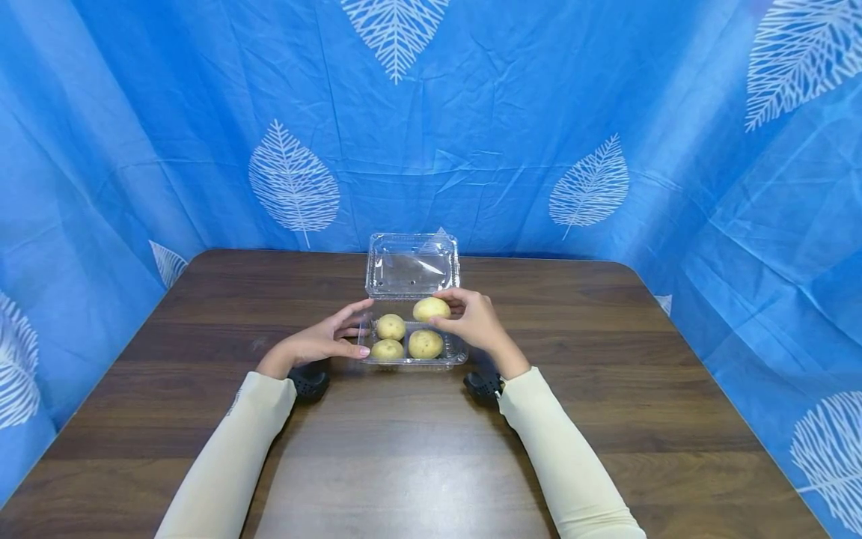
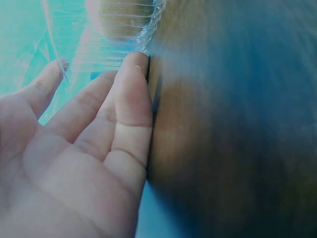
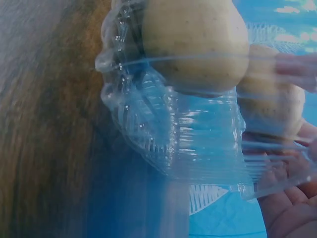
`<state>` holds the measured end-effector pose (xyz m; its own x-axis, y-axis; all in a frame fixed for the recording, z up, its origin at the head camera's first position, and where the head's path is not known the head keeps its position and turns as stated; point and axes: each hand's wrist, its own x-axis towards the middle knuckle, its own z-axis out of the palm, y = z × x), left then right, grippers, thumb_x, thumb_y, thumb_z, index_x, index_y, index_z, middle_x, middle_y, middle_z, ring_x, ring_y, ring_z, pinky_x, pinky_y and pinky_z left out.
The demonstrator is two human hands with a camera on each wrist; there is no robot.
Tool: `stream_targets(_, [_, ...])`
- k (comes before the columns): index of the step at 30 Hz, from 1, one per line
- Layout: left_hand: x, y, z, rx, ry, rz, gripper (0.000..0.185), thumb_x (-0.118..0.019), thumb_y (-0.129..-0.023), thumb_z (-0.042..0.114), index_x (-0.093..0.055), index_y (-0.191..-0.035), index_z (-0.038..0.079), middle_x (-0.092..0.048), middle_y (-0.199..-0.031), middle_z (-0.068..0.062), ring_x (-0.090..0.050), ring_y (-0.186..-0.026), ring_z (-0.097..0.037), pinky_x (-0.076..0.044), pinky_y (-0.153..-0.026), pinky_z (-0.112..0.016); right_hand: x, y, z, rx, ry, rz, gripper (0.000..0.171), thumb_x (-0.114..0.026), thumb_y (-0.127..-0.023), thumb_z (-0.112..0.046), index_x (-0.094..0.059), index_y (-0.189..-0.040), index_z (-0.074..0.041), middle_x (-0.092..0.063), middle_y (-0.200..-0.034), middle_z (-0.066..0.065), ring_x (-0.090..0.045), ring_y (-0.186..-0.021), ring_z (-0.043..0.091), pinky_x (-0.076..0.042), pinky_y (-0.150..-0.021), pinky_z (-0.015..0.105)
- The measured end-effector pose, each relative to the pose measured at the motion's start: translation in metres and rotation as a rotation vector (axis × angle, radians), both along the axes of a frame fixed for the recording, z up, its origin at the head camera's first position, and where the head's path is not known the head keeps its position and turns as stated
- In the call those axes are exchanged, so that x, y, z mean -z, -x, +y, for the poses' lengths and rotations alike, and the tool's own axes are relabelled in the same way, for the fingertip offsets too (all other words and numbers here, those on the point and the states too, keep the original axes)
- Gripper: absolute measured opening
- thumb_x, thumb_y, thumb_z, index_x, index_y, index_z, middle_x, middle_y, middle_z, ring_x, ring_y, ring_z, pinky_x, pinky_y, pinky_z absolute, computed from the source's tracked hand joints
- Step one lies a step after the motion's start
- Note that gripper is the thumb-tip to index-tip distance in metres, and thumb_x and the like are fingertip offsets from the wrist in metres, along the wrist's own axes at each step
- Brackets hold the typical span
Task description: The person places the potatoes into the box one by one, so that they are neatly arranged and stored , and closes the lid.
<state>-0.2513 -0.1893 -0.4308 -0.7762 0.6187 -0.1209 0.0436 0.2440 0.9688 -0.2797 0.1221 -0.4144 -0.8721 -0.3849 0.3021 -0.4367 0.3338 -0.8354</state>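
A clear plastic clamshell container (image 1: 458, 356) stands on the table, its hinged lid (image 1: 412, 263) tipped up at the back. Inside, two potatoes lie on the left, a rear one (image 1: 390, 327) and a front one (image 1: 387, 349), with another potato (image 1: 426, 344) at the front right. My right hand (image 1: 474, 320) pinches a pale yellow potato (image 1: 429, 308) between thumb and fingers over the rear right part of the container. My left hand (image 1: 326, 337) touches the container's left side with nearly straight fingers (image 2: 132, 99), the thumb near its front left corner.
The brown wooden table (image 1: 404, 464) extends around the container. Blue cloth (image 1: 471, 135) with white leaf prints hangs behind and at both sides. Dark devices sit at both wrists, one by the left (image 1: 310, 383) and one by the right (image 1: 481, 384).
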Motion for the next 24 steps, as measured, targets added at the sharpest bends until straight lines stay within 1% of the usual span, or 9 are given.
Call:
stream_targets(7, [-0.0004,-0.0001,0.0,-0.005,0.004,-0.005,0.099,-0.075,-0.09,0.019,-0.007,-0.161,0.017,-0.01,-0.163,-0.023,-0.023,-0.146,-0.045,-0.034,-0.11,-0.059,-0.0001,0.0005,-0.0022,0.027,-0.069,0.047,0.04,-0.084,-0.08,-0.009,-0.069,-0.115,0.004,-0.072,-0.104,0.019,-0.072,-0.091,0.03,-0.059,-0.08,0.036])
stream_targets(17, [0.0002,0.0001,0.0001,-0.008,-0.002,-0.007,0.099,-0.076,-0.09,0.019,-0.007,-0.161,0.017,-0.01,-0.163,-0.023,-0.023,-0.146,-0.045,-0.035,-0.11,-0.058,0.0018,0.0004,-0.0045,0.054,-0.15,0.064,0.04,-0.085,-0.08,-0.015,-0.07,-0.114,0.0,-0.073,-0.103,0.013,-0.072,-0.089,0.024,-0.058,-0.078,0.03])
stream_targets(24, [0.0004,0.0002,0.0004,-0.009,0.003,-0.004,0.099,-0.075,-0.09,0.019,-0.007,-0.161,0.017,-0.01,-0.163,-0.023,-0.024,-0.146,-0.045,-0.035,-0.11,-0.058,0.0039,0.0014,-0.0085,0.058,-0.194,0.104,0.039,-0.085,-0.08,-0.018,-0.069,-0.111,0.0,-0.073,-0.102,0.013,-0.071,-0.086,0.023,-0.058,-0.077,0.03])
